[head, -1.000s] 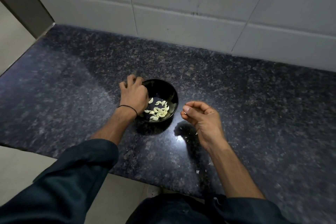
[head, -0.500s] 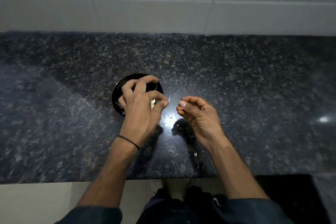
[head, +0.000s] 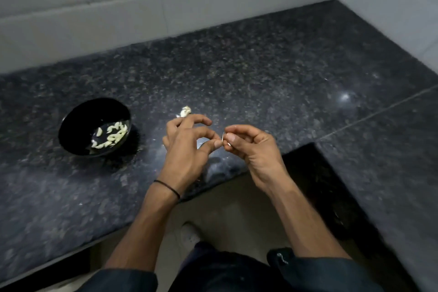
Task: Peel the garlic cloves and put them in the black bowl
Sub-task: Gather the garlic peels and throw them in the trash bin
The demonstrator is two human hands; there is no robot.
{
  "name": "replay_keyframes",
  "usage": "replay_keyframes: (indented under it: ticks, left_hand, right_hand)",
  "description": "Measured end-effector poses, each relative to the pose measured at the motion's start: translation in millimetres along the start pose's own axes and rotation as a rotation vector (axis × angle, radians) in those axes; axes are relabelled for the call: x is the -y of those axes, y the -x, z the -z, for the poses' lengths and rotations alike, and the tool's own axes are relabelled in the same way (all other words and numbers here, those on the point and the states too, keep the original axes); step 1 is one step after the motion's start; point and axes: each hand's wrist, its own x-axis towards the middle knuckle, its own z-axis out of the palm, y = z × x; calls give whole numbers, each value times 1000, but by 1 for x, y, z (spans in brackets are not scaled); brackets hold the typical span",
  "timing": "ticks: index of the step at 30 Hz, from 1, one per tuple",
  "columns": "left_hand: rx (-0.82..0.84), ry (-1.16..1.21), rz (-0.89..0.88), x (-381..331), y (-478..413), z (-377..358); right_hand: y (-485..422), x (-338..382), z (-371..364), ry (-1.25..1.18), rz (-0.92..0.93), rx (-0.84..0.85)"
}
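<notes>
A dark speckled granite desk (head: 260,73) fills most of the view, polished enough to catch a small glint of light on its right side. A thin straight seam (head: 379,111) crosses the stone there. Behind the desk runs a wall of large white tiles (head: 118,7), and a 2nd white tiled wall (head: 391,7) meets it at the right to form a corner.

On the left of the desk sits a round glossy black bowl (head: 94,111). Peeled pale garlic cloves (head: 111,135) lie in a loose heap at its bottom. Near the middle of the desk, well apart from the bowl, lies 1 pale scrap of garlic (head: 185,111), just beyond the person's fingers.

The 2 hands meet above the desk's front edge. The left hand (head: 187,147), with a thin black band (head: 167,188) at the wrist, brings thumb and forefinger together on a tiny pale sliver (head: 224,140). The right hand (head: 251,147), fingers curled, pinches the same sliver from the other side. Whether it is skin or clove cannot be told.

Below the edge show a beige floor (head: 237,208), a white shoe (head: 189,236) and dark sleeves (head: 320,275).
</notes>
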Motion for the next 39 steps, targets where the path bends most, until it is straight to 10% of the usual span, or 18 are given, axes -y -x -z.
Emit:
replay_keyframes:
  ticks: [13, 24, 39]
  left_hand:
    - [244, -80, -338, -134, 108, -164]
    - [947, 24, -548, -186, 247, -311]
    - [1684, -459, -765, -117, 422, -521]
  right_hand:
    - [170, 0, 209, -131, 95, -306]
    - [376, -97, 324, -490, 129, -933]
    - [539, -348, 367, -800, -21, -1670]
